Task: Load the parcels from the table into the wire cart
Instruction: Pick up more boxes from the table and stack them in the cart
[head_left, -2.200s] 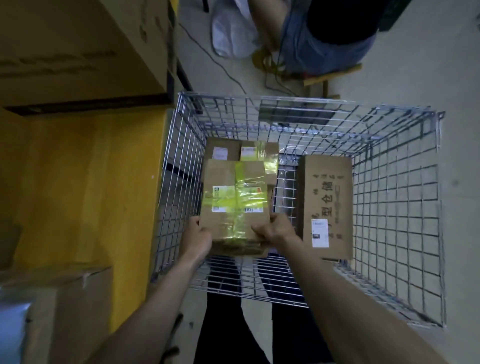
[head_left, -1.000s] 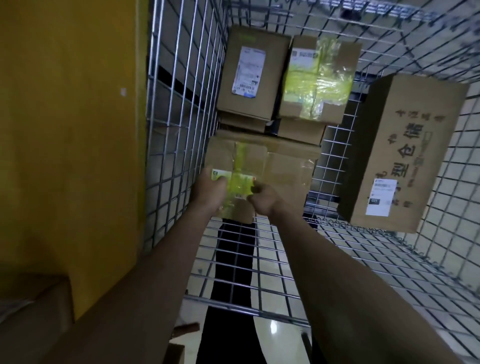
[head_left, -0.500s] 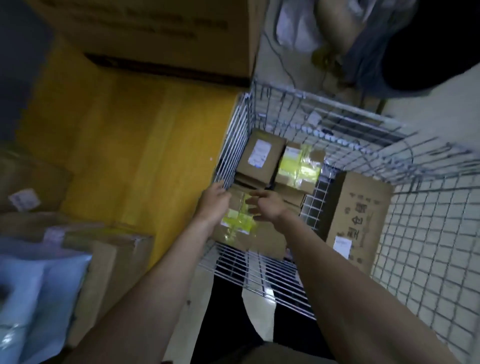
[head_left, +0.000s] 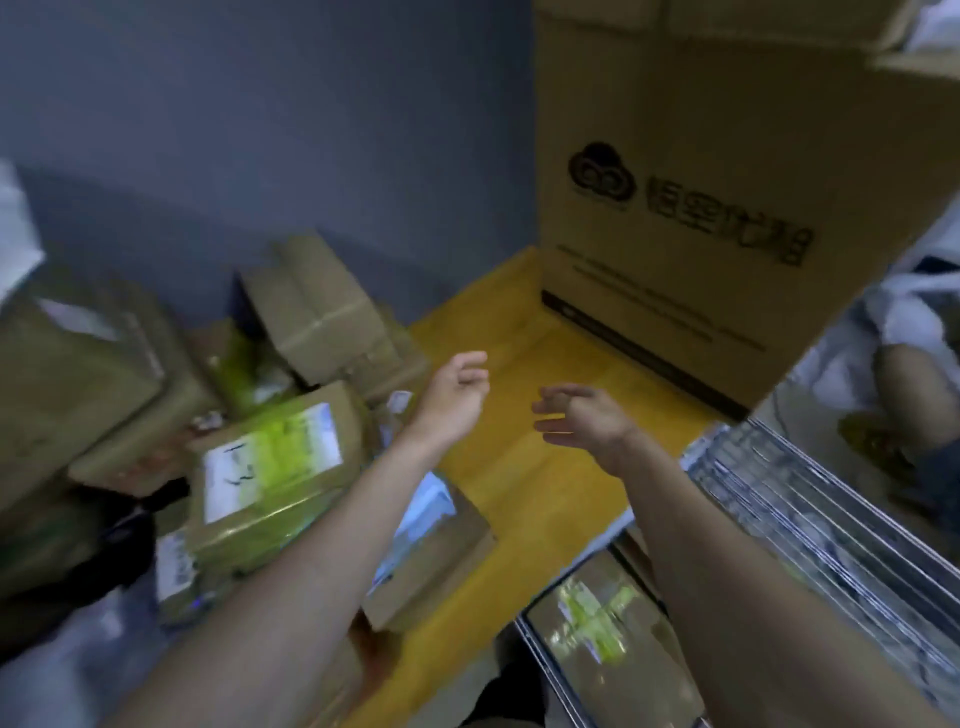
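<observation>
Both hands, left hand (head_left: 457, 397) and right hand (head_left: 584, 421), hover empty, fingers loose; parcels (head_left: 270, 467) lie left, below them.

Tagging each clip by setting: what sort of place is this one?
Probably a parcel sorting or storage room: taped, labelled cardboard parcels piled on a yellow table, a wire cart beside it, and a big printed carton.

parcels on table: brown cardboard boxes (head_left: 270, 467) lying piled and tilted on the yellow table (head_left: 540, 483), several showing white labels and green-yellow tape
wire cart: metal mesh wall (head_left: 810, 514) standing at right, holding a taped box (head_left: 597, 623) inside
</observation>
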